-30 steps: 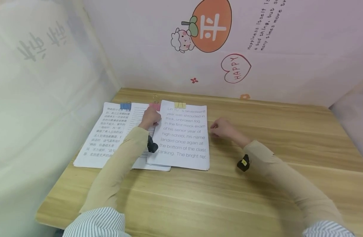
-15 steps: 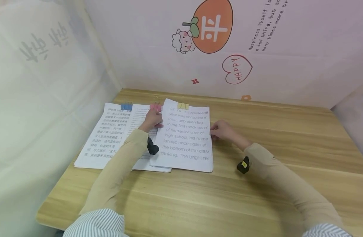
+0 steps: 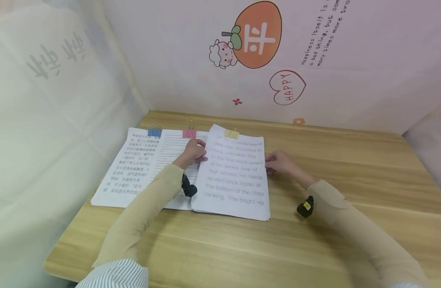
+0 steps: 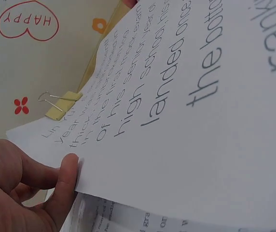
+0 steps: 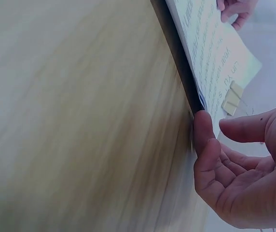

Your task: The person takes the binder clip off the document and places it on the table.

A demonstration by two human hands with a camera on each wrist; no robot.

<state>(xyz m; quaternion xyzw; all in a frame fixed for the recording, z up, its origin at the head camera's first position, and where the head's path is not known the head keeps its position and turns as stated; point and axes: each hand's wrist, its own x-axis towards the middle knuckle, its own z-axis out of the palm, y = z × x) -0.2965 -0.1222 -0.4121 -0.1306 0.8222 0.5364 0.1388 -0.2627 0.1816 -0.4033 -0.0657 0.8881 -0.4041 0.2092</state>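
A stack of printed English sheets (image 3: 236, 180) with a yellow binder clip (image 3: 232, 134) at its top lies between the hands. My left hand (image 3: 193, 154) pinches its left edge; in the left wrist view thumb and fingers (image 4: 69, 169) meet at the paper's border. On the opposite side my right hand (image 3: 280, 162) grips the right edge, fingers curled beneath it and thumb above in the right wrist view. That edge is slightly raised off the table there. Left of it lie a stack with a pink binder clip (image 3: 189, 133) and one with a blue binder clip (image 3: 154, 132).
The papers lie on a wooden table (image 3: 224, 248). Its back edge meets a printed curtain wall (image 3: 191, 60), and another white curtain (image 3: 62, 120) stands on the left. Bare tabletop (image 3: 350, 172) extends to the right.
Both hands have moved right with the yellow-clipped stack, sliding it off the pink-clipped one. The left hand has come away from beside the pink clip, which now shows fully.
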